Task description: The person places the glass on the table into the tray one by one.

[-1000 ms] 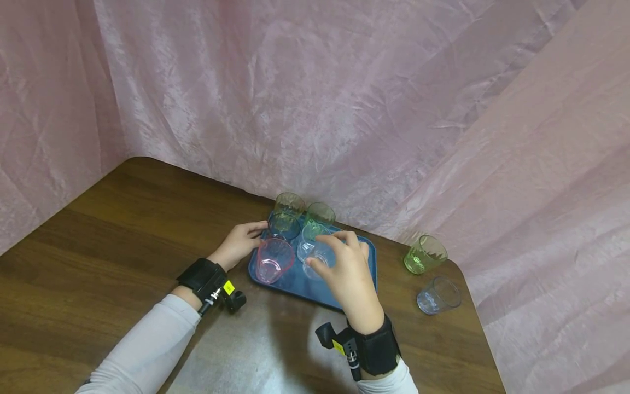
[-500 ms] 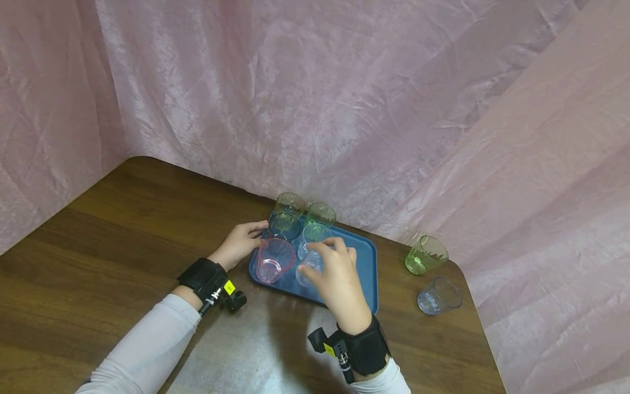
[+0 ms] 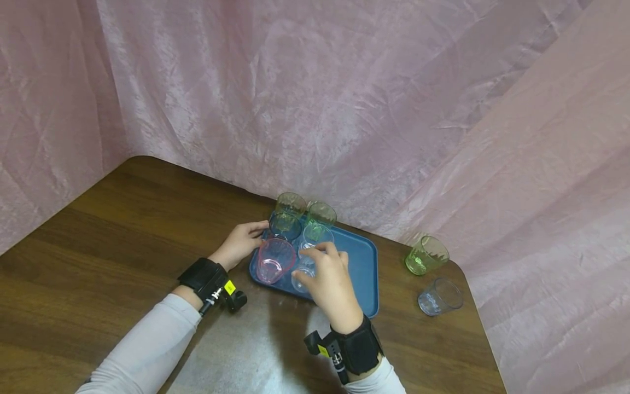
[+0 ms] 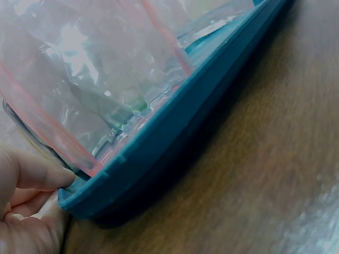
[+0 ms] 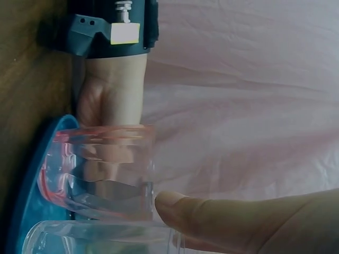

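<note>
My left hand (image 3: 238,246) grips the left edge of a blue tray (image 3: 361,268). In the left wrist view its fingers (image 4: 47,174) lie at the tray's corner, by a pink-tinted clear cup (image 4: 100,74). At the tray's front my right hand (image 3: 332,284) holds a clear cup (image 3: 299,282) near the rim, right of the pink cup. The right wrist view has the thumb (image 5: 183,209) at that cup's rim; the other fingers are mostly hidden. Behind stand another clear cup (image 3: 317,235), a dark bluish cup (image 3: 285,225) and two green cups (image 3: 290,203).
Right of the tray, a green cup (image 3: 425,255) and a bluish clear cup (image 3: 439,297) stand on the wooden table (image 3: 147,219) near its right edge. A pink curtain (image 3: 320,98) hangs behind the table.
My right hand has moved left and toward the near edge of the tray with the clear cup, bringing it beside the pink cup. The left hand stays put.
</note>
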Tool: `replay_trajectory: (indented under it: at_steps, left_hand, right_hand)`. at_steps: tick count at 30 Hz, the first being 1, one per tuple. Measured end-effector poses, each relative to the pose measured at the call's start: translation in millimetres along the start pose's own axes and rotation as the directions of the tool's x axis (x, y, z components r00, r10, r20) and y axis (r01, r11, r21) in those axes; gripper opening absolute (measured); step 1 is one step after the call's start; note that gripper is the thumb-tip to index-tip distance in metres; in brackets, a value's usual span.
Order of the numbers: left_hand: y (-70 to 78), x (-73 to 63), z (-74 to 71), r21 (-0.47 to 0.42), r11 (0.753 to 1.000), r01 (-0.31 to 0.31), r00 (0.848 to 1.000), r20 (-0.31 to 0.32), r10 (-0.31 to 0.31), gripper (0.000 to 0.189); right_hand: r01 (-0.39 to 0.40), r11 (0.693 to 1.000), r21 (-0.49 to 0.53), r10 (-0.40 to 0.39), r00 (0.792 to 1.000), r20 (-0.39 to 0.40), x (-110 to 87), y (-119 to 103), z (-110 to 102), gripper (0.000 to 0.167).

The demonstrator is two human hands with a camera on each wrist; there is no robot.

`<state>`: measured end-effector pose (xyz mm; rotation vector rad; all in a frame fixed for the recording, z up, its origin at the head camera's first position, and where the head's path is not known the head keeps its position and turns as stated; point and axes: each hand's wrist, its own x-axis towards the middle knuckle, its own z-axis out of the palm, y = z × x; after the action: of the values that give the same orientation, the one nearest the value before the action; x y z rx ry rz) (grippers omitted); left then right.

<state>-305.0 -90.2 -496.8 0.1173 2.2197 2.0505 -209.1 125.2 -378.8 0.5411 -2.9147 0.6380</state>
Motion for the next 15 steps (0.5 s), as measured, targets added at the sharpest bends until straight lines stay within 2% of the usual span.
replay_trajectory:
  at_steps: [15]
  left_hand:
    - [1.9,-0.7,0.4,-0.004,1.0,-0.005,1.0,0.003,0.005,0.056]
  right_hand:
    - [-0.025,1.0,-0.01,0.025,0.999,0.025,1.1,0.8,8.1,0.039]
